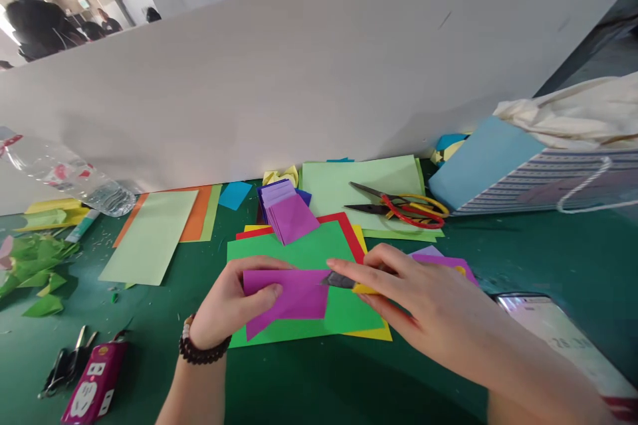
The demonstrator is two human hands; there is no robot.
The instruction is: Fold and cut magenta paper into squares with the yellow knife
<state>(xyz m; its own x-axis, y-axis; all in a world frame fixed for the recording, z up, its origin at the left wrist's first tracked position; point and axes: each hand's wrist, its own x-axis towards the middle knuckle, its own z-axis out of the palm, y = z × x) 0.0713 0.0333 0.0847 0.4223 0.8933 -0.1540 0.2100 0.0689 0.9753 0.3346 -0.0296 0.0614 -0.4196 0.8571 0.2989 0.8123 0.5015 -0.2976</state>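
My left hand point(244, 302) grips a folded purple sheet of paper point(299, 302) at its left end, with the thumb on top. In my right hand point(393, 285) is a yellow-handled cutting tool point(341, 280) with a dark pointed blade; the fingers hide most of it, so I cannot tell whether it is a knife or scissors. Its tip meets the upper right part of the purple sheet. Beneath lie a green sheet point(259, 249) and red and yellow sheets point(371, 334). Cut purple pieces point(292, 216) rest just behind.
Red-and-yellow-handled scissors point(413, 209) lie on pale green paper point(323, 179). A phone point(563, 339) and striped bag point(543, 179) are at right. On the left are a bottle point(74, 176), more paper point(154, 232), binder clips point(67, 365) and a magenta device point(94, 382). A white partition point(299, 80) stands behind.
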